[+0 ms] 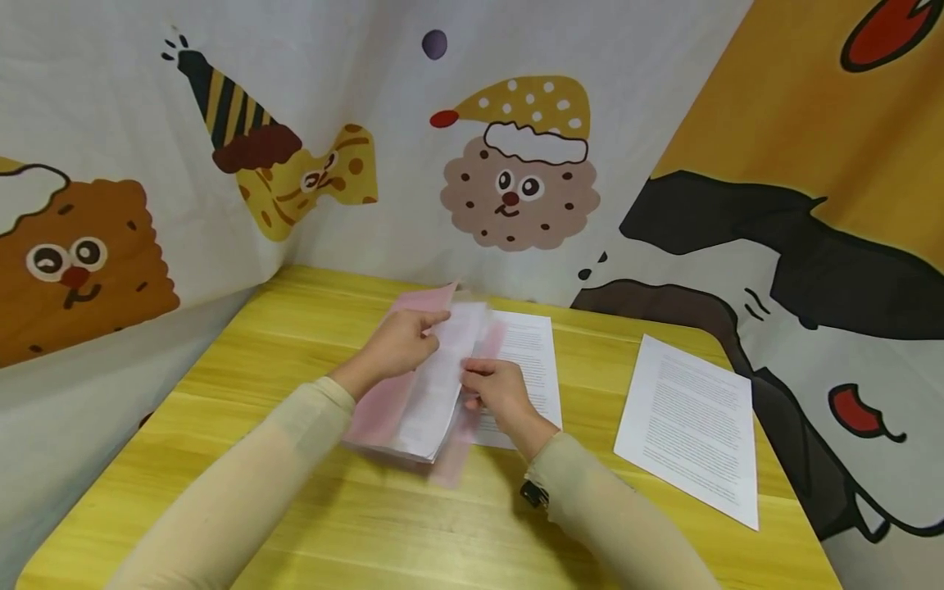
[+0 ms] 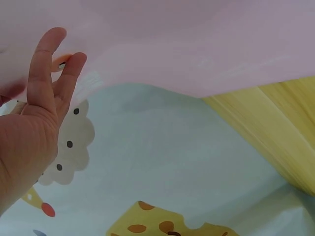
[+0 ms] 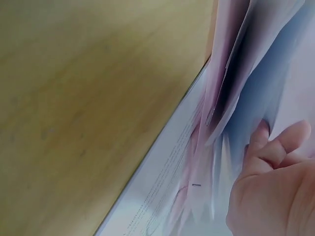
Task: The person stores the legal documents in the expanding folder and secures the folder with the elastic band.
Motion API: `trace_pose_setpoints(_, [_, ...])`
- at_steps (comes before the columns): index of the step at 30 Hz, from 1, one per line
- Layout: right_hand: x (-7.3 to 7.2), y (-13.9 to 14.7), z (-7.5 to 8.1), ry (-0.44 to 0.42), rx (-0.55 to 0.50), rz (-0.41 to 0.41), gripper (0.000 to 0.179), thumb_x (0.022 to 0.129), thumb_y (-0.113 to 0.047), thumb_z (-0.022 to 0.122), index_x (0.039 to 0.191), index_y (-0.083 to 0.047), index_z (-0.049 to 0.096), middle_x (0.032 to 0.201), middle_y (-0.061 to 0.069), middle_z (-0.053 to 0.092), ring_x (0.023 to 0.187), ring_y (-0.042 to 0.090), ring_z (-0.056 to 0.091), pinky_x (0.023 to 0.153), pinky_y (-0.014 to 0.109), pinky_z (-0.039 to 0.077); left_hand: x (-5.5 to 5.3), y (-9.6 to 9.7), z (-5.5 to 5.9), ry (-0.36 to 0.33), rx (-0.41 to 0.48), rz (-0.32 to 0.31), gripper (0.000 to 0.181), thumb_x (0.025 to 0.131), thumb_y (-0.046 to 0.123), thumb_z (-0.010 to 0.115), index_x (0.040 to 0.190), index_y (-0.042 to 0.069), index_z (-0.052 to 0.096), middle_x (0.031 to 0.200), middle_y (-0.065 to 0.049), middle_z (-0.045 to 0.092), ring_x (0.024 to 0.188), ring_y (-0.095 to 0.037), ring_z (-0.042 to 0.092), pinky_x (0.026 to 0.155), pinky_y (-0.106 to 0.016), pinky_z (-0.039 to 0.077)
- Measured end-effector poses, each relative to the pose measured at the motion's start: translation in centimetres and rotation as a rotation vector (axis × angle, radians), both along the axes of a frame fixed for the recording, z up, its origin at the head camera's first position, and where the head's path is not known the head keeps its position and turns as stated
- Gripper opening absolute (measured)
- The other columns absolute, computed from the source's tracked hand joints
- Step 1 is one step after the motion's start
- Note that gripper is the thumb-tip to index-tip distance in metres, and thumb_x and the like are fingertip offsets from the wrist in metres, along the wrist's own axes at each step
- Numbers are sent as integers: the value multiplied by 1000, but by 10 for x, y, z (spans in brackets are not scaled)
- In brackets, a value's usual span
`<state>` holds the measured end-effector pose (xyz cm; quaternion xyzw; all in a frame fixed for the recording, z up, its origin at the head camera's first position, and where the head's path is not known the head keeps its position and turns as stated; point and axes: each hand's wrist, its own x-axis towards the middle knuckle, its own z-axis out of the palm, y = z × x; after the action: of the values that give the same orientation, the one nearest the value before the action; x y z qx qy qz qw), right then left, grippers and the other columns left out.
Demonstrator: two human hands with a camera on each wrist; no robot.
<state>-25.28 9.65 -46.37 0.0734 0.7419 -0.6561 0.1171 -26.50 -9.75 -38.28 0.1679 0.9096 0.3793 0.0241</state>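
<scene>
On the table, a translucent pink folder lies partly spread, with white sheets inside. My left hand reaches over the pink cover and holds the folder near its upper part, index finger pointing right. Pink film fills the top of the left wrist view, with the left hand against it. At the right edge of the sheets, my right hand pinches between thumb and index finger. In the right wrist view, several layers fan apart beside the right hand; its exact pinch point is hidden.
Partly beneath the folder lies a printed page. Farther right rests another printed page, near the right edge of the yellow wooden table. A cartoon-printed cloth hangs behind and around the table.
</scene>
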Motion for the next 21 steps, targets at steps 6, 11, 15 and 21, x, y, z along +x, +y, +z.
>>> trace_pose_setpoints(6, [-1,24,4,-13,-40,30,34,92,-12,68,125,-4,67,111,20,70,81,21,74,64,33,61,-2,2,-2,29,-16,3,50,90,14,52,141,13,57,44,9,33,38,-7,37,39,-21,33])
trace_pose_setpoints(11, [-10,74,14,-69,-46,-17,46,96,-18,63,137,2,54,133,25,59,103,29,71,80,35,61,-2,3,-4,4,7,-12,50,92,13,50,142,13,55,45,8,33,37,-8,37,39,-20,33])
trace_pose_setpoints(15, [-17,118,18,-135,36,-63,59,97,-23,62,147,1,42,145,22,47,123,35,60,99,40,54,-3,6,-11,-22,25,-21,51,91,10,49,142,13,55,46,4,43,38,-8,39,38,-20,34])
trace_pose_setpoints(21, [-22,155,17,-245,160,-62,71,99,-33,57,154,0,28,154,20,36,127,34,53,105,45,48,-5,17,-31,26,-53,-62,55,87,7,51,142,11,55,50,6,38,41,-4,28,40,-18,28])
